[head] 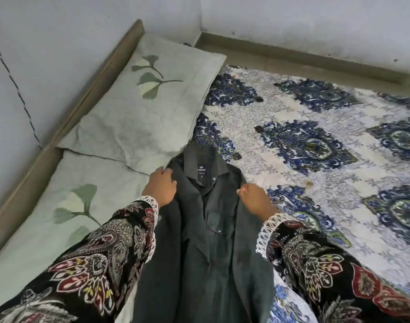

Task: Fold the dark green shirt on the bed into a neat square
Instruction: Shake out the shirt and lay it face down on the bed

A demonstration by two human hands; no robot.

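The dark green shirt (pixel 206 229) hangs lengthwise in front of me, front side up, its collar and a blue label pointing away. My left hand (pixel 161 186) grips its left shoulder. My right hand (pixel 253 198) pinches the right shoulder seam. Both sleeves look tucked in along the sides, so the shirt forms a narrow strip. Its lower hem runs out of the frame's bottom edge. Patterned dark sleeves with white lace cuffs cover my forearms.
A blue and white patterned bedsheet (pixel 315 136) covers the bed to the right. Two pale green pillows with leaf prints, one (pixel 143 108) behind, one (pixel 66 217) nearer, lie on the left. A wooden frame (pixel 87 94) and grey walls border the bed.
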